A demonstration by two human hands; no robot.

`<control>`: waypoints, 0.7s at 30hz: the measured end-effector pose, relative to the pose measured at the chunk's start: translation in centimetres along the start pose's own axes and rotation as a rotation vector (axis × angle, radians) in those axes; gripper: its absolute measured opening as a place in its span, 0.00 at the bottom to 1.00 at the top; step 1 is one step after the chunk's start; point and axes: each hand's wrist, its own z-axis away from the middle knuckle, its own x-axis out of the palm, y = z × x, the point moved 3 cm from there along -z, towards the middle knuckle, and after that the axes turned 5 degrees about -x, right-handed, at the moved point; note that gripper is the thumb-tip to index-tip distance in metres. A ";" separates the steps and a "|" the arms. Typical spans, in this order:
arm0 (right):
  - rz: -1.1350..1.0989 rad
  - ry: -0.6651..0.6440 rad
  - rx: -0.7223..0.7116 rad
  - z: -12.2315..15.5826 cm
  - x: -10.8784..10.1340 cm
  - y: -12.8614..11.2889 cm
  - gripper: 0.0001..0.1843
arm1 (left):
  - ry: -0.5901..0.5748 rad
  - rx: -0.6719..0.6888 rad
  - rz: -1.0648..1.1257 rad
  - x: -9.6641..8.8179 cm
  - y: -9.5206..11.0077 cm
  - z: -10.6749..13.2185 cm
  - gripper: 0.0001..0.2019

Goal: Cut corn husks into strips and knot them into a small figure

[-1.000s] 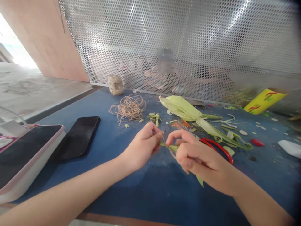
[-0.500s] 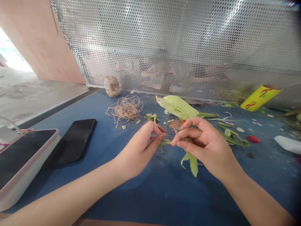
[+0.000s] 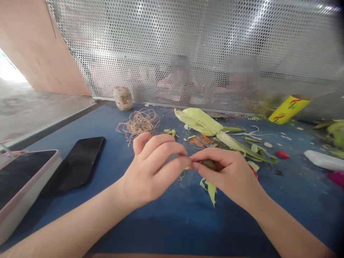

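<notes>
My left hand (image 3: 154, 170) and my right hand (image 3: 229, 170) meet fingertip to fingertip above the middle of the table. Thumb and forefinger of each are pinched together on what looks like a thin strand of brown twine, mostly hidden now by the fingers. The left hand's other fingers are curled and raised. Torn strips of pale green corn husk (image 3: 211, 191) show below the right hand. Just behind the hands lies a large pale green corn husk bundle (image 3: 204, 120). A tangled heap of brown twine (image 3: 142, 122) is beyond my left hand.
Two dark phones, one lying flat (image 3: 77, 161) and one in a pale case (image 3: 24, 175), are at left. A jar-like pale object (image 3: 123, 98) stands near the perforated metal screen (image 3: 150, 39). A yellow tube (image 3: 290, 109), white object (image 3: 324, 160) and husk scraps are at right.
The fingertips of both hands have come together, closing the small gap where a thin strand showed. My left hand has turned, its back now more upward. The view has shifted slightly.
</notes>
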 end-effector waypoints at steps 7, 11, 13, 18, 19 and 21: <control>-0.059 -0.032 -0.019 0.1 0.2 0.0 0.01 | -0.183 -0.266 0.302 0.5 -0.4 -0.1 0.11; -0.175 0.008 0.059 -0.1 0.0 0.4 0.04 | -0.203 -0.428 0.366 0.9 -0.5 0.2 0.12; -0.213 0.025 0.079 -0.2 -0.1 0.5 0.04 | -0.152 -0.358 0.356 0.8 -0.4 0.3 0.10; -0.325 0.065 0.158 -0.3 -0.2 0.4 0.02 | -0.051 0.052 0.214 0.2 0.7 0.6 0.11; -0.345 0.058 0.172 -0.2 -0.2 0.4 0.01 | -0.044 0.120 0.175 0.1 0.9 0.7 0.09; -0.380 0.034 0.191 -0.2 -0.1 0.5 0.01 | -0.036 0.178 0.140 0.2 1.1 0.9 0.09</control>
